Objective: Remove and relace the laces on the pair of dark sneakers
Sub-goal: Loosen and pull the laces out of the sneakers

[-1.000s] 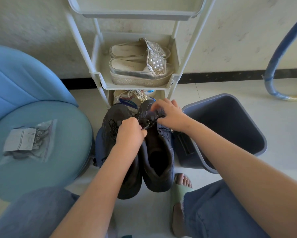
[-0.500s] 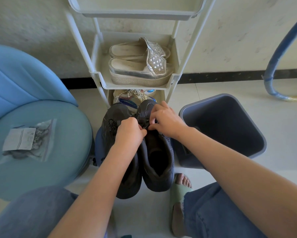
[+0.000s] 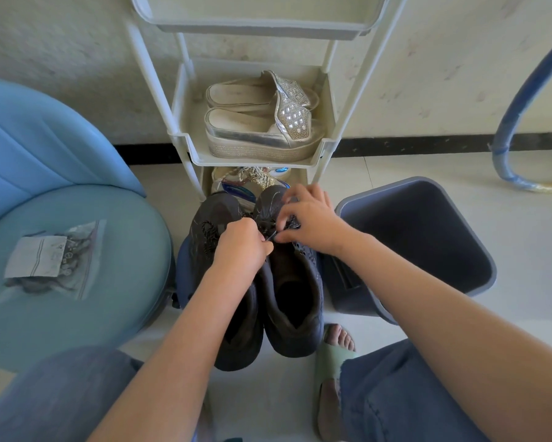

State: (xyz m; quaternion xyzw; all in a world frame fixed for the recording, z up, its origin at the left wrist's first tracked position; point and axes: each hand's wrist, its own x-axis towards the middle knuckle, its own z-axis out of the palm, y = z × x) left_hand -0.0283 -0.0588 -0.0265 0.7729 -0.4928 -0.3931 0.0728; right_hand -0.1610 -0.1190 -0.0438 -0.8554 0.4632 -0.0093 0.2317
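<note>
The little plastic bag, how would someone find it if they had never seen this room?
Find the big blue chair to the left of the dark sneakers. The clear plastic bag lies flat on its round seat. Nothing else lies on that seat, and you can see through the bag to a white paper slip and small dark bits inside.

In the centre of the frame a pair of dark brown lace-up sneakers (image 3: 292,291) stands side by side on the pale tiled floor (image 3: 523,250), toes toward a white plastic shoe rack (image 3: 185,145). The left hand (image 3: 241,247) and right hand (image 3: 309,221) meet over the right-side sneaker, both pinching its black lace (image 3: 269,233). A grey plastic bin (image 3: 427,237) sits just right of the sneakers. At left, a clear zip bag (image 3: 51,260) lies on a light blue round chair seat (image 3: 77,314).
</note>
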